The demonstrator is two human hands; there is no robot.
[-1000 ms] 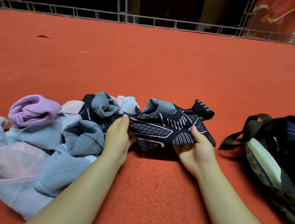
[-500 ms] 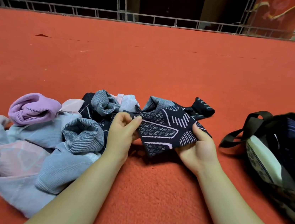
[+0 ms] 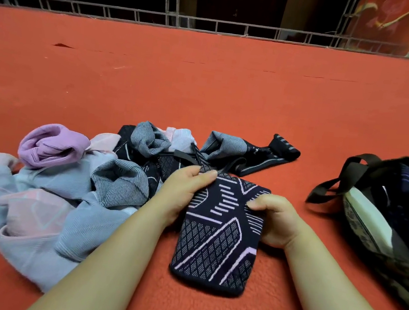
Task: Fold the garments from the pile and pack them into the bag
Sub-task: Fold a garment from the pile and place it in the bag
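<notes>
Pile [image 3: 65, 189] lies left on the red surface [image 3: 206, 90], within reach. Left hand [image 3: 183, 193] and right hand [image 3: 275, 220] pinch the dark patterned garment [image 3: 216, 241] by its far edges, probably squaring the fold. Bag [image 3: 382, 228] gapes right, ready for packing.

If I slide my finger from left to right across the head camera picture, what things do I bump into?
Pale blue and pink garments → lilac rolled garment → left hand → dark patterned garment → right hand → bag.
</notes>
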